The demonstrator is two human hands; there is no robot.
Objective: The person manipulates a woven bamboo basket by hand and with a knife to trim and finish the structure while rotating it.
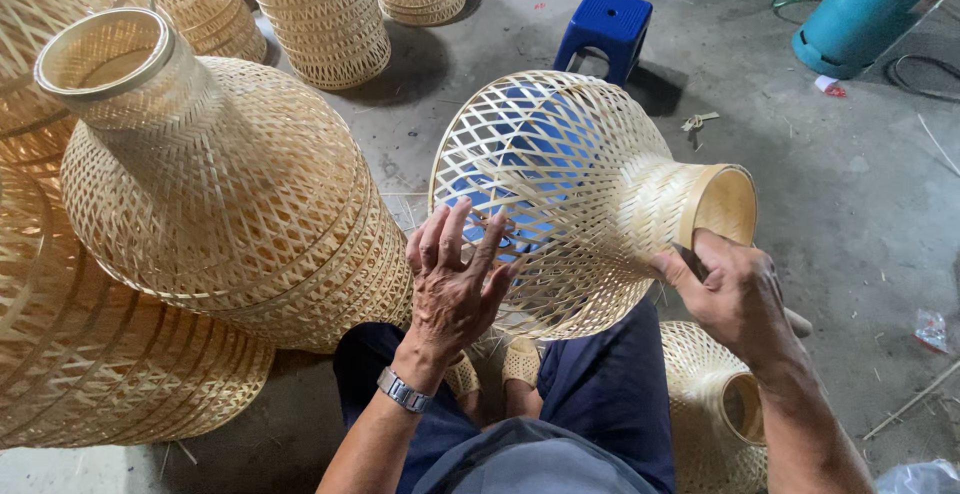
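Note:
A woven bamboo lampshade (570, 184) lies tilted on its side over my lap, its wide open mouth to the left and its narrow neck ring (722, 204) to the right. My left hand (455, 279), with a metal watch on the wrist, presses its spread fingers against the wide rim. My right hand (735, 294) grips the shade at the neck, thumb along the weave just below the ring. Another shade (710, 404) lies on the floor by my right knee.
A tall stack of nested shades (230, 194) stands at my left, with more stacks (320, 14) behind. A blue plastic stool (605, 29) stands beyond the shade. A teal gas cylinder (865, 9) lies at the far right on the concrete floor.

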